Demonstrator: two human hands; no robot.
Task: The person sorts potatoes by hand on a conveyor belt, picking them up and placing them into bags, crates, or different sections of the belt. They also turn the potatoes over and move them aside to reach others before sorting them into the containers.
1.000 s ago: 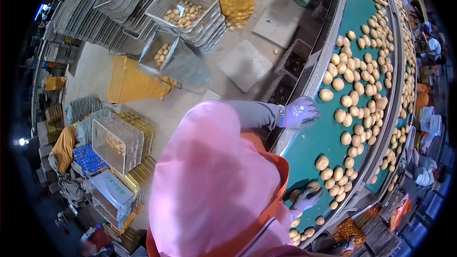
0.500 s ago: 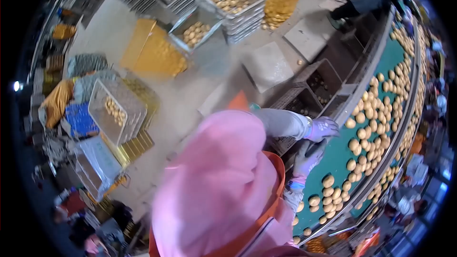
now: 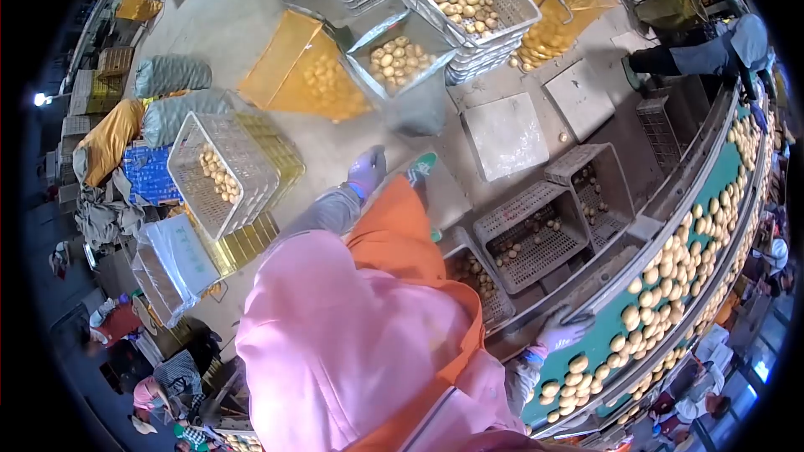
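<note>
My left hand [image 3: 367, 171], in a purple and grey glove, is stretched out over the concrete floor left of the orange apron [image 3: 400, 230]. It holds nothing visible, and its fingers look loosely extended. At the near edge of the green conveyor belt [image 3: 600, 336] is my right hand [image 3: 564, 331], gloved too, with its fingers apart and nothing in them. Potatoes [image 3: 649, 297] lie along the belt just beyond it. Ahead of my left hand stand an open bag of potatoes [image 3: 400, 60] and a yellow mesh bag of potatoes [image 3: 322, 79].
Crates with potatoes [image 3: 532, 238] stand beside the belt. Stacked crates [image 3: 222, 188] are at left, and another crate stack [image 3: 502, 38] is at the top. Pale slabs [image 3: 505, 136] lie on the floor. A co-worker [image 3: 712, 59] leans at the belt's far end; more people are lower left.
My left hand has left my right hand at the belt edge and swung left over the floor. My right hand's fingers are now spread. The view has shifted, showing the crates more fully.
</note>
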